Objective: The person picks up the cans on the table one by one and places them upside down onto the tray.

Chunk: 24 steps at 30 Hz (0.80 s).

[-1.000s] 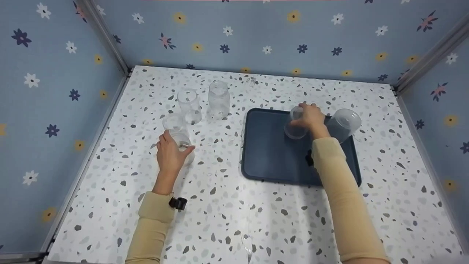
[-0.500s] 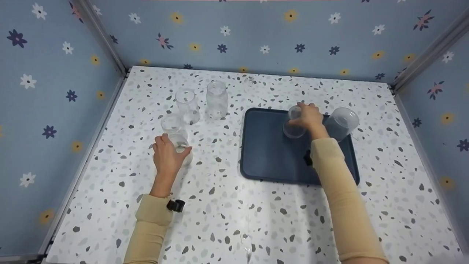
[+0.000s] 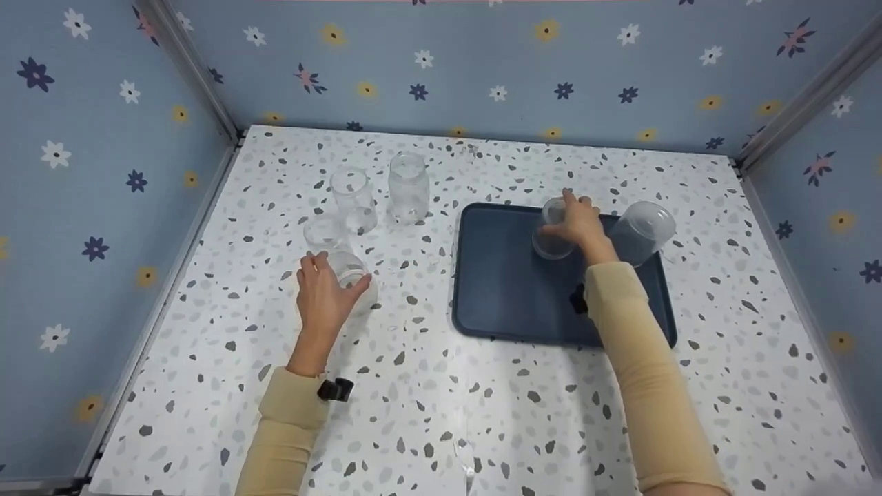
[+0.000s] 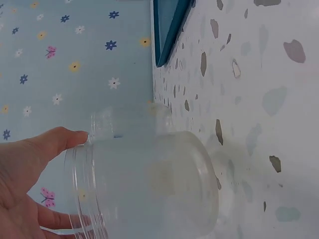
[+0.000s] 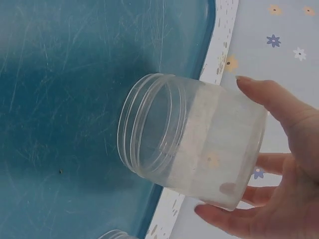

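Jars (image 3: pixel 408 189), six; tray (image 3: pixel 496 289), one. Upright jar (image 4: pixel 154 184) by rim in left hand (image 3: pixel 322 300), upturned jar (image 5: pixel 209 144) by base in right hand (image 3: pixel 581 223), wide grips around both.

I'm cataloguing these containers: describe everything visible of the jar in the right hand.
The jar is colourless and see-through, plastic or glass by look, with a round body, threaded rim and no lid. It is upside down, mouth toward the dark blue tray, near the tray's far edge. The right hand holds it near the base. Whether its rim touches the tray is unclear.
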Motion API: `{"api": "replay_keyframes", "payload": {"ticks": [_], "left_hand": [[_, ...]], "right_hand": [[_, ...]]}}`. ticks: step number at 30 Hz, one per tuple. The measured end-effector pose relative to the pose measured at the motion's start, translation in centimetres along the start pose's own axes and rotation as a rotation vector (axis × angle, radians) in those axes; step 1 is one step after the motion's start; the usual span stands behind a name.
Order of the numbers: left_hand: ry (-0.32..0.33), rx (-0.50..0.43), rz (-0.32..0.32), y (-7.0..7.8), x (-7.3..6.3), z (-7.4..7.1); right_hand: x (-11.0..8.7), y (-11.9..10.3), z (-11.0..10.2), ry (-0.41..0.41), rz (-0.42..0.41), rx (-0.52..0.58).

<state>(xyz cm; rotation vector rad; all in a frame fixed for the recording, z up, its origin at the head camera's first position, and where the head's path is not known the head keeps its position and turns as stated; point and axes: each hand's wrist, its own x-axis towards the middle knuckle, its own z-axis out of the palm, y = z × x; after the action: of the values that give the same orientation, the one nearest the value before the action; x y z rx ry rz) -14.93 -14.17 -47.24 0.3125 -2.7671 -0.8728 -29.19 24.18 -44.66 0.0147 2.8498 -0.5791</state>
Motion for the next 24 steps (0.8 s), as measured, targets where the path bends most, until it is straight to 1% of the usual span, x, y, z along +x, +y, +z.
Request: {"api": "replay_keyframes", "payload": {"ticks": [8, 13, 16, 20, 24], "left_hand": [[0.029, -0.052, 0.025, 0.8, 0.1, 0.6], [0.056, -0.115, 0.054, 1.5, 0.4, 1.1], [0.078, -0.152, 0.070, 1.8, 0.6, 1.5], [0.132, -0.193, 0.123, 2.0, 0.8, 2.1], [0.181, -0.248, 0.182, 2.1, 0.9, 2.9]], "right_hand": [[-0.7, -0.4, 0.0, 0.040, -0.027, 0.043], [-1.2, -0.6, -0.2, 0.064, -0.057, 0.065], [-1.5, -0.7, -0.1, 0.079, -0.088, 0.090], [-2.0, -0.7, 0.2, 0.106, -0.134, 0.135], [-2.5, -0.7, 0.5, 0.147, -0.187, 0.206]]}}
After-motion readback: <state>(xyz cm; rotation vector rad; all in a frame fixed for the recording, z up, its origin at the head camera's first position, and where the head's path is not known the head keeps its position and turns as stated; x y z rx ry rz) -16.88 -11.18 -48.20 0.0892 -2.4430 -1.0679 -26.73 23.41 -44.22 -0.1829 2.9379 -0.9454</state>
